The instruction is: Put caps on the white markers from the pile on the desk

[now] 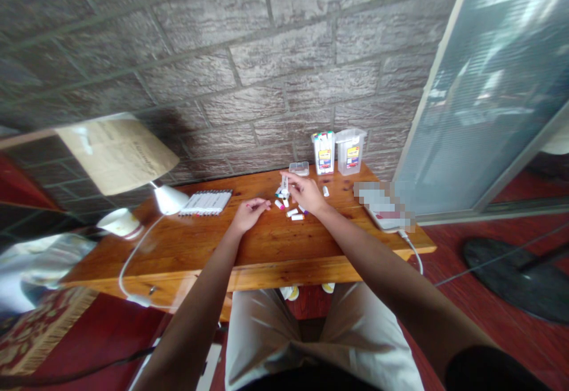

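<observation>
My right hand [304, 192] is over a scatter of loose white markers [293, 212] with coloured caps on the wooden table [267, 249]; its fingers pinch one white marker [285, 185] held upright. My left hand [249, 210] rests on the table to the left, fingers curled round a small pink marker cap [249, 205]. A row of several markers [205, 202] lies side by side further left.
Two clear plastic marker boxes [324, 152] [351, 151] stand against the brick wall, with a small clear lid [299, 168] beside them. A white lamp [171, 199] and cable sit at the left, a white device [386, 213] with cord at the right, and a fan base [515, 275] on the floor.
</observation>
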Demonstrator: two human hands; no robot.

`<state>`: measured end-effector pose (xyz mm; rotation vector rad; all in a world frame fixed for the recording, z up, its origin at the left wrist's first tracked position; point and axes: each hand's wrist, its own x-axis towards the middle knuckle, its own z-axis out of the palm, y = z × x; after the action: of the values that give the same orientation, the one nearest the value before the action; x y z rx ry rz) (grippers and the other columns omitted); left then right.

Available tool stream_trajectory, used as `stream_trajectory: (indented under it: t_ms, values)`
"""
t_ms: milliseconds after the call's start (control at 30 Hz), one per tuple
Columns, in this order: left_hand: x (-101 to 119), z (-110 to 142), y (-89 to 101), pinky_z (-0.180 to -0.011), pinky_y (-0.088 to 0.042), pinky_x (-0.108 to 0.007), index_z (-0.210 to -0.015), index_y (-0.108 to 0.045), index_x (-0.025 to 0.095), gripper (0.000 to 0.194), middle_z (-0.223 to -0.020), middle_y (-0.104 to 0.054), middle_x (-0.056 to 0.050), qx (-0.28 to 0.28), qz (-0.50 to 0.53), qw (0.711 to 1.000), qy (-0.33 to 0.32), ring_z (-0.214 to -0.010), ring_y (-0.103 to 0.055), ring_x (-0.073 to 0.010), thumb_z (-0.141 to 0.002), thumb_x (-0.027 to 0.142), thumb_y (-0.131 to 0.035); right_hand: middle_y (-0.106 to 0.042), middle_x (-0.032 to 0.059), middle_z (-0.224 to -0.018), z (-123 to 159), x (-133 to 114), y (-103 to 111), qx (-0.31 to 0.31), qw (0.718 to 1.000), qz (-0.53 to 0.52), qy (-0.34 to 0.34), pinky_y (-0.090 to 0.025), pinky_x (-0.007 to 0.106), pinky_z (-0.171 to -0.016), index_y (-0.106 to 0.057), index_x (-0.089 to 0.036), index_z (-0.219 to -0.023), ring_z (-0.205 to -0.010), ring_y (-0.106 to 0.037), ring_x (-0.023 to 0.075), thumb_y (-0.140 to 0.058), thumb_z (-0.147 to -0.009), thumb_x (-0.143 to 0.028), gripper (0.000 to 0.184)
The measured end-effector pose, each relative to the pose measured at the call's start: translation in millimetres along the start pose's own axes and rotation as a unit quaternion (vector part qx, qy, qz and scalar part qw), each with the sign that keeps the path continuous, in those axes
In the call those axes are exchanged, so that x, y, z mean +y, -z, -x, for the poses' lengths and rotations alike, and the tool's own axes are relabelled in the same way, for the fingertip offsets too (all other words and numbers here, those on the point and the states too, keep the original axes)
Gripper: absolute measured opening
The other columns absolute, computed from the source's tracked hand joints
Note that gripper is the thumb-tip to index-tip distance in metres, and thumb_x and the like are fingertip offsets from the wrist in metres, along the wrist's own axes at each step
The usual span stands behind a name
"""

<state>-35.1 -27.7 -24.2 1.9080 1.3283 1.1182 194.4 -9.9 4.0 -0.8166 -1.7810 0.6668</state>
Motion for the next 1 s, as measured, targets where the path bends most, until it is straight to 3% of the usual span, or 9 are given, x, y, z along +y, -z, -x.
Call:
stream_trajectory:
  t_ms: [200,400,600,700,867,1000]
  values:
    - [0.6,-0.9,-1.3,-0.075,-0.051,-0.032,-0.079,-0.076,0.015,0.059,-0.080,-0.075,-0.010,0.023,0.044,0.998,0.025,-0.070,-0.063,-0.0181,-0.079,0.071,-0.056,-0.075,-0.0002,-0.084,2.3,0.7,-2.0,-0.066,0.997,0.018,0.030,-0.044,0.018,-0.052,-0.066,-0.027,-0.130,-0.050,-0.058,0.0082,-0.052,-0.090,-0.017,0.044]
    - [9.1,1.5,-1.5,-0.072,-0.051,-0.032,-0.076,-0.076,0.014,0.059,-0.076,-0.075,-0.010,0.021,0.061,0.998,0.017,-0.068,-0.063,-0.0179,-0.082,0.069,-0.055,-0.065,-0.0031,-0.060,4.0,-4.0,-3.4,-0.108,0.985,0.110,0.080,-0.036,0.019,-0.057,-0.067,-0.022,-0.130,-0.052,-0.051,0.0082,-0.055,-0.091,-0.015,0.042]
    - [18.1,6.3,0.3,-0.065,-0.049,-0.029,-0.069,-0.073,0.015,0.056,-0.067,-0.071,-0.007,0.025,0.078,0.997,-0.015,-0.061,-0.060,-0.0163,-0.079,0.068,-0.060,-0.073,0.0034,-0.077,6.0,-2.6,-13.4,-0.137,0.959,0.192,0.159,-0.039,0.022,-0.066,-0.064,-0.022,-0.133,-0.062,-0.057,0.0118,-0.054,-0.094,-0.017,0.040]
    - [18.0,7.8,1.3,-0.063,-0.047,-0.028,-0.068,-0.073,0.015,0.050,-0.066,-0.071,-0.005,0.017,0.080,0.997,-0.012,-0.061,-0.060,-0.0161,-0.074,0.064,-0.068,-0.076,0.0062,-0.089,8.9,-1.5,-20.9,-0.152,0.948,0.227,0.162,-0.042,0.024,-0.069,-0.060,-0.026,-0.137,-0.071,-0.064,0.0151,-0.054,-0.095,-0.020,0.043]
    - [11.8,6.7,2.0,-0.057,-0.044,-0.026,-0.070,-0.075,0.014,0.047,-0.068,-0.072,-0.007,-0.026,0.090,0.995,0.028,-0.059,-0.060,-0.0158,-0.070,0.061,-0.074,-0.077,0.0067,-0.101,11.0,-2.9,-24.6,-0.158,0.952,0.211,0.152,-0.044,0.024,-0.073,-0.058,-0.025,-0.139,-0.078,-0.067,0.0155,-0.052,-0.095,-0.017,0.045]
    - [8.6,4.0,2.3,-0.054,-0.042,-0.025,-0.075,-0.076,0.014,0.055,-0.068,-0.072,-0.008,0.005,0.105,0.992,0.070,-0.057,-0.059,-0.0154,-0.071,0.068,-0.069,-0.078,0.0021,-0.089,5.1,-2.8,-10.7,-0.122,0.972,0.155,0.128,-0.043,0.022,-0.067,-0.068,-0.025,-0.126,-0.065,-0.064,0.0115,-0.055,-0.094,-0.021,0.035]
